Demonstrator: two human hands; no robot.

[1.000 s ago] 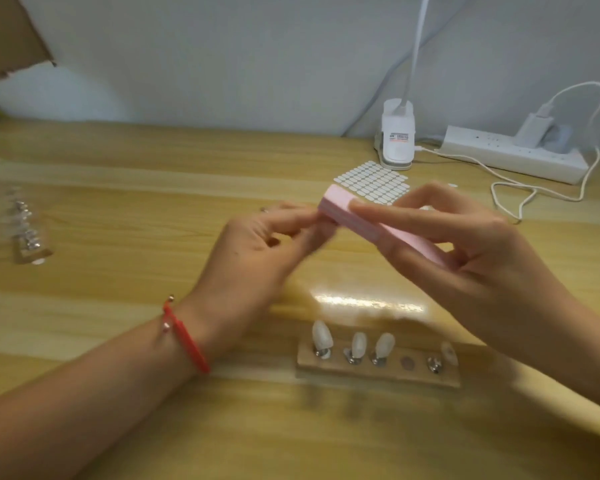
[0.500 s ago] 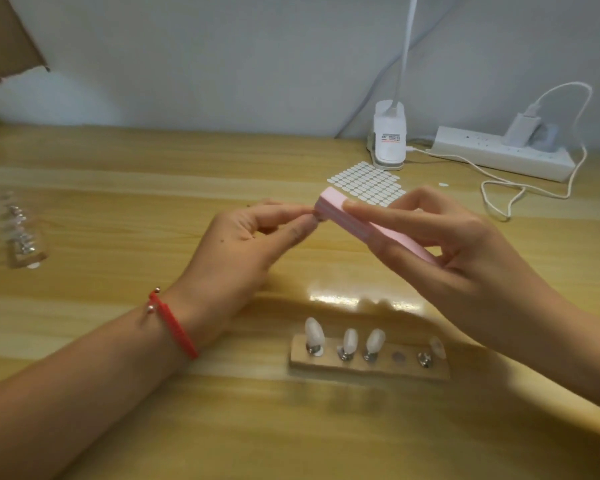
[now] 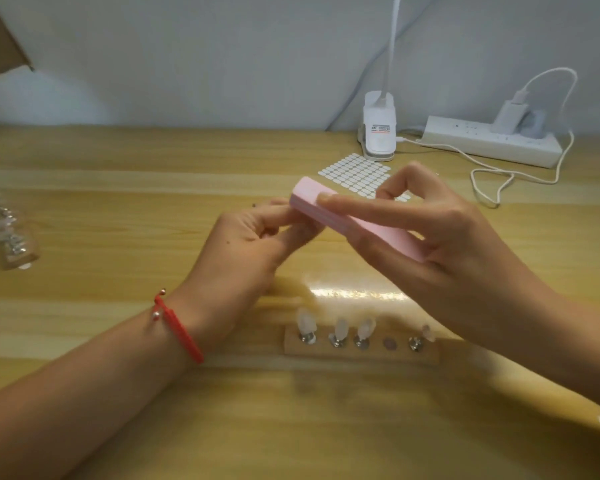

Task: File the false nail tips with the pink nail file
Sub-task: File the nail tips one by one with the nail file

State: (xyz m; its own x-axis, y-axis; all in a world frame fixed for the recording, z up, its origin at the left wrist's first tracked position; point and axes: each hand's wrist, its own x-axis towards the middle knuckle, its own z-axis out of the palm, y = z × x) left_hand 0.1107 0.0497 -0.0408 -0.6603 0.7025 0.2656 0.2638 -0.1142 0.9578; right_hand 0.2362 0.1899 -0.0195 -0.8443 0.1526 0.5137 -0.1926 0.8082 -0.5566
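The right hand (image 3: 465,244) is gripping the pink nail file (image 3: 381,232) above the table (image 3: 118,220), with the forefinger lying along the top and the thumb underneath. The left hand (image 3: 243,251) is curling its fingers and pinching them together right against the underside of the file's far end. Whatever it is pinching is hidden, so it cannot be told whether it is holding a tip. Four false nail tips (image 3: 307,323) are standing on the wooden stand (image 3: 361,351) nearer the person, and one seat (image 3: 389,344) is showing empty, so the missing tip is probably being filed now. The next move likely calls for short, light strokes along that tip's edge while the left fingertips are bracing it firmly.
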